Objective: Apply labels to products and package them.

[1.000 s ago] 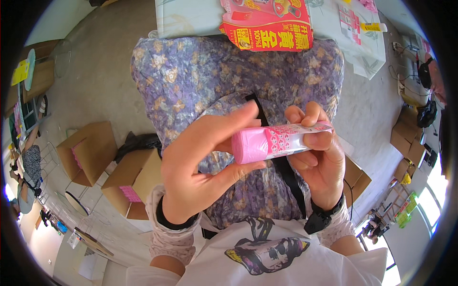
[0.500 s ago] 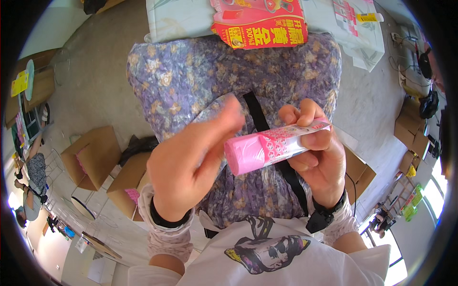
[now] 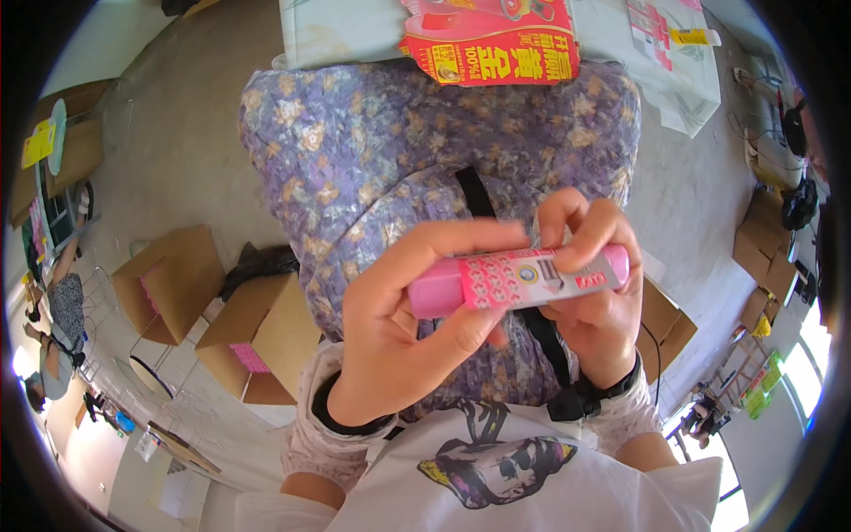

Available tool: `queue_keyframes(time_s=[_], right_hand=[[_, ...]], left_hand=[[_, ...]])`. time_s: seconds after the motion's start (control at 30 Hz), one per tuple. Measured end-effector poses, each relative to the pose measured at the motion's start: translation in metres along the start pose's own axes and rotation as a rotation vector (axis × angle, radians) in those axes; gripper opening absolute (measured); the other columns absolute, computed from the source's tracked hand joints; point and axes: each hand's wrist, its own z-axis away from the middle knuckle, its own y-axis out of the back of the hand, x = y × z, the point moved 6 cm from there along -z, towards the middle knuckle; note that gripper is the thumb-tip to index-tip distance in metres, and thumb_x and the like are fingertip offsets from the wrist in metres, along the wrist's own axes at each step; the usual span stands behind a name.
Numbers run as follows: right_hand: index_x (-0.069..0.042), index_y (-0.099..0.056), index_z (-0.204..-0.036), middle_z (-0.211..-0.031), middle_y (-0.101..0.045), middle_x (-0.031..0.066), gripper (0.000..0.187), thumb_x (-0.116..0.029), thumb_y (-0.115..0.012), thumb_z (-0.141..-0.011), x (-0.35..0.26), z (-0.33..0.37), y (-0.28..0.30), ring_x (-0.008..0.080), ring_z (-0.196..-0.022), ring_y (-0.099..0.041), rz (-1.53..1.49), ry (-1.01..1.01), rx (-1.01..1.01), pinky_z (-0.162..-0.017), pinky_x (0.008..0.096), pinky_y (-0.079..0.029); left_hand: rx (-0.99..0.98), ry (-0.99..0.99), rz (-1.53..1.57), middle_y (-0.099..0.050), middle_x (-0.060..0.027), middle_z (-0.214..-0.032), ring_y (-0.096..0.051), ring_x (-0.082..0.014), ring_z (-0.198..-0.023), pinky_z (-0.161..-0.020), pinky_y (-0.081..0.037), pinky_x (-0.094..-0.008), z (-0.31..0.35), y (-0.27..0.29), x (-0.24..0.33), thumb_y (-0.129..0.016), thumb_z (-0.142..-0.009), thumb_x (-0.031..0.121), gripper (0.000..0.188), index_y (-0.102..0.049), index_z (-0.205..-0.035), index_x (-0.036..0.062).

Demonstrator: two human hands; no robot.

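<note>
A pink roll of plastic bags (image 3: 434, 288) lies across both hands above my lap, with a pink and silver printed label (image 3: 496, 282) wrapped around it. My right hand (image 3: 598, 275) grips the roll's right end, its fingers bent over the label and a fingertip pressing on it. Around the left part comes my left hand (image 3: 399, 310), thumb along the lower side and blurred fingers along the upper side. The roll's left end shows between thumb and fingers. Beneath is a floral purple cloth (image 3: 355, 160) over my lap, with a black strap (image 3: 474, 191) across it.
Ahead, a red and yellow printed package (image 3: 496, 44) lies on a pale-covered table (image 3: 346, 35), with a yellow tube (image 3: 696, 37) and pink labels (image 3: 650, 34) at its right. Open cardboard boxes (image 3: 173, 284) stand at left, another box (image 3: 665, 328) at right. People are visible far left.
My left hand has come right and closed around the roll's left part. The roll has turned, so more of the label faces up, and my right fingers have shifted over it.
</note>
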Motion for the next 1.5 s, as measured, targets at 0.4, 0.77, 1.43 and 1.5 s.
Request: queue_keyframes(time_s=[0.4,0.77,1.43,1.5], right_hand=[[-0.008,-0.062,-0.080,-0.093,-0.052,0.0115,0.027,0.002,-0.075,-0.059,-0.002,0.001,0.001,0.0136,-0.084,-0.051,0.039,0.124,-0.037,-0.075,0.0239,-0.047],[-0.005,-0.060,-0.079,-0.094,-0.051,0.0120,0.029,0.005,-0.069,-0.054,-0.001,0.006,-0.006,0.0158,-0.086,-0.054,-0.098,-0.019,0.020,-0.076,0.0262,-0.050],[-0.008,-0.062,-0.080,-0.092,-0.055,0.0122,0.029,0.000,-0.075,-0.056,0.001,0.006,-0.008,0.0178,-0.091,-0.053,0.026,-0.017,0.010,-0.078,0.0272,-0.046],[-0.008,-0.062,-0.081,-0.092,-0.055,0.0122,0.029,0.000,-0.076,-0.056,0.000,0.008,-0.008,0.0176,-0.091,-0.053,0.038,0.003,0.009,-0.078,0.0272,-0.046]], left_hand=[[-0.011,-0.252,0.028,-0.059,-0.0250,-0.112,-0.066,-0.0159,-0.070,-0.053,-0.054,-0.0210,-0.001,-0.005,-0.003,-0.057,-0.084,-0.003,0.018,-0.067,-0.100,-0.0041],[-0.143,-0.238,0.101,-0.057,-0.0271,-0.114,-0.063,-0.0146,-0.053,-0.046,-0.051,-0.0194,-0.008,0.000,-0.004,-0.061,-0.073,-0.004,0.020,-0.071,-0.090,-0.0009],[-0.166,-0.398,-0.035,-0.062,-0.0256,-0.103,-0.063,-0.0260,-0.094,-0.084,-0.048,-0.0325,-0.008,0.005,-0.006,-0.072,-0.060,0.004,0.025,-0.071,-0.086,0.0049],[-0.154,-0.383,0.000,-0.062,-0.0250,-0.102,-0.062,-0.0251,-0.094,-0.083,-0.049,-0.0312,-0.008,0.005,-0.007,-0.072,-0.061,0.005,0.024,-0.070,-0.085,0.0053]])
